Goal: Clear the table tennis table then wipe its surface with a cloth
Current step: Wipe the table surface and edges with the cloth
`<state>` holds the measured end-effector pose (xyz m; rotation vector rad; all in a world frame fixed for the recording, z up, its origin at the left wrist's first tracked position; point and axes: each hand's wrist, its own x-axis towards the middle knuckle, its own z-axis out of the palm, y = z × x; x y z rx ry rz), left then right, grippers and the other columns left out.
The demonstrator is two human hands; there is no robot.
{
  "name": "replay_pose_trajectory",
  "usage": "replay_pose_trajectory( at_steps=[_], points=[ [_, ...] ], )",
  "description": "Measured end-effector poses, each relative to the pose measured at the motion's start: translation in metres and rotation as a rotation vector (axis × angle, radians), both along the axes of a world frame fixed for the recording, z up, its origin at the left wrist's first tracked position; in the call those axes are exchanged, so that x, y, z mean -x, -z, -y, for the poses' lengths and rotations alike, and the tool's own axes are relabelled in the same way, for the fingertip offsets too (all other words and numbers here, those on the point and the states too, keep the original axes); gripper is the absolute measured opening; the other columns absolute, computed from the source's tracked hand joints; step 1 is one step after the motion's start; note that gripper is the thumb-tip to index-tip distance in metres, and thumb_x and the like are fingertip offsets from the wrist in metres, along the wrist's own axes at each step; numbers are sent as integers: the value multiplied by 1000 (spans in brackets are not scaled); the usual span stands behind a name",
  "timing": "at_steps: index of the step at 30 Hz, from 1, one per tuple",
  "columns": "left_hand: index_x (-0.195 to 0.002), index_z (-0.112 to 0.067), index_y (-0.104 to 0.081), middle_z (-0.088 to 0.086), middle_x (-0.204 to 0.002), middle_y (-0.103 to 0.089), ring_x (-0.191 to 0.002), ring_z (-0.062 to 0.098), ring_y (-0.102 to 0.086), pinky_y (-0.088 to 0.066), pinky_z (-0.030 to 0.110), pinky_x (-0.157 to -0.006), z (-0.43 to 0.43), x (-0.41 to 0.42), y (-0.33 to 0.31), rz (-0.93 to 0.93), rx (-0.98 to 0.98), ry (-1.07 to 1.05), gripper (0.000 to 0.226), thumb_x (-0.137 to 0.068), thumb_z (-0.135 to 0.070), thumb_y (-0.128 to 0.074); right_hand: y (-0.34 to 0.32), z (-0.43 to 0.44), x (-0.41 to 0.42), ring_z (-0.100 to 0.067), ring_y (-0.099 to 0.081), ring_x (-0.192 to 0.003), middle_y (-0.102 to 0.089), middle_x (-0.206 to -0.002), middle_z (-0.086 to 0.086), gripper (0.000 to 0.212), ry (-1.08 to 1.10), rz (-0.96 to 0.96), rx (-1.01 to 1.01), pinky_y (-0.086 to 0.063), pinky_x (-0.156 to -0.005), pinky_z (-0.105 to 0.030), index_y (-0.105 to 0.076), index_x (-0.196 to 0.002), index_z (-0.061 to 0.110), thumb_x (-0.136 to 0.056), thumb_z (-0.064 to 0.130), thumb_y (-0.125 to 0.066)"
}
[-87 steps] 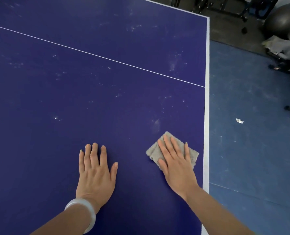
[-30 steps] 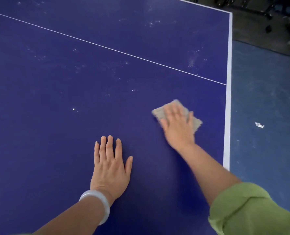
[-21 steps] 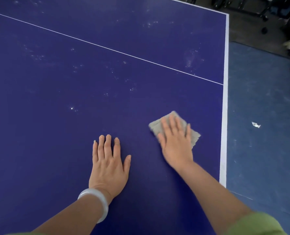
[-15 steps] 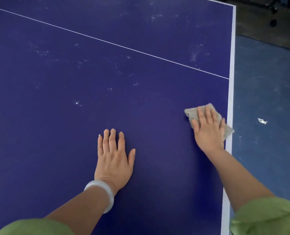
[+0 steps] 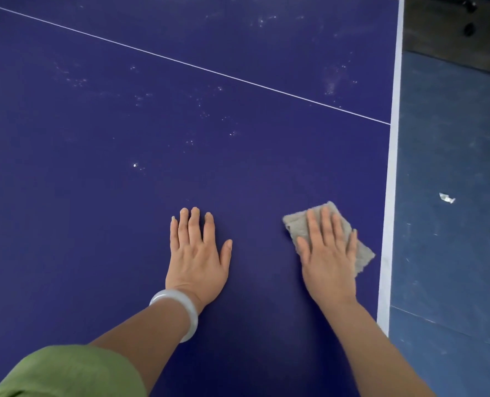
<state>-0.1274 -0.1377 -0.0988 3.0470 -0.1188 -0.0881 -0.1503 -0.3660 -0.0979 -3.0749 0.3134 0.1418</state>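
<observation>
The dark blue table tennis table (image 5: 123,224) fills most of the view, with a thin white centre line and a white border along its right edge. My right hand (image 5: 328,259) presses flat, fingers straight, on a folded grey cloth (image 5: 295,224) near that right edge. My left hand (image 5: 198,253), with a pale bangle on the wrist, rests flat on the bare surface to the left of the cloth. Pale dusty specks and smears (image 5: 203,113) are scattered over the surface farther from me.
The table's white right edge (image 5: 391,196) drops to a blue floor (image 5: 450,138). A small white scrap (image 5: 446,198) lies on that floor. Dark equipment (image 5: 467,24) stands at the top right corner.
My right hand has slid the cloth back from the right edge toward the left and nearer to me. The left hand stays flat in the same place.
</observation>
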Motion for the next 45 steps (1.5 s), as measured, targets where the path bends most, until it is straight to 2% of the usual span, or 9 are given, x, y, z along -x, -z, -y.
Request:
replay_pose_trajectory(
  at_steps=[7, 12, 16, 20, 24, 31, 37, 41, 45],
  points=[
    [-147, -4, -36, 23, -154, -30, -147, 39, -17, -12, 53, -121, -1, 1, -1, 9, 28, 10, 74, -97, -53, -14, -1, -30, 82, -31, -16, -150, -17, -162, -13, 66, 167, 45, -22, -17, -118, -60, -24, -155, 12, -102, 48, -7],
    [-151, -6, -26, 22, -159, -20, -150, 37, -8, -5, 51, -122, -1, 1, -1, -15, 35, 17, 72, -99, -53, -11, 1, -85, 21, -25, -3, -153, -7, -165, -10, 62, -95, 44, -41, -8, -121, -57, -12, -158, 18, -103, 47, -10],
    [-153, -7, -23, 21, -160, -17, -150, 37, -4, -2, 51, -122, -3, 1, -1, -26, 38, 23, 73, -98, -54, -11, -1, -51, -16, -19, 10, -152, 5, -166, -2, 62, 3, -20, -33, 2, -121, -52, 1, -158, 26, -101, 50, -6],
    [-153, -6, -22, 22, -160, -17, -150, 38, -5, -2, 52, -122, -4, 1, 1, -13, 40, 29, 73, -98, -53, -9, -1, -30, 37, -26, -5, -152, -8, -165, -8, 63, 248, 42, -27, -7, -121, -56, -11, -158, 19, -104, 50, -7],
    [-154, -8, -18, 21, -161, -12, -150, 36, 1, 1, 50, -122, -5, 2, -4, -31, 77, 29, 72, -98, -52, -7, -2, -91, 67, -31, -14, -151, -16, -163, -14, 64, 169, 41, -41, -14, -119, -59, -20, -156, 13, -101, 45, -16],
    [-145, -13, -41, 0, -156, -23, -148, 13, -12, -14, 31, -122, -54, 3, -20, 15, 681, -4, 45, -103, -29, -40, 5, -123, 16, -22, 7, -152, 4, -165, -6, 65, 8, 22, -38, -2, -122, -54, -4, -158, 20, -99, 49, -2],
    [-151, 0, -26, 19, -159, -18, -149, 31, -8, -7, 43, -123, -152, -19, -15, 66, 313, -402, 58, -103, -31, -38, 2, -124, 17, -23, 2, -152, -1, -165, -6, 66, -1, 8, -15, -4, -122, -54, -8, -157, 20, -98, 49, -3],
    [-155, -3, -13, 17, -162, -8, -151, 29, 0, 2, 41, -124, -161, -20, -2, 53, 158, -397, 67, -102, -43, -24, -2, -149, 28, -29, -10, -152, -10, -164, -11, 65, 49, 72, -34, -15, -119, -58, -18, -156, 15, -99, 45, -13],
    [-154, -4, -18, 17, -162, -13, -151, 30, -5, -2, 42, -124, -162, -22, 2, 77, 133, -401, 67, -101, -44, -23, 6, -200, 48, -28, -13, -151, -16, -164, -10, 61, -335, 86, -119, -17, -118, -59, -22, -156, 16, -102, 44, -23]
  ],
)
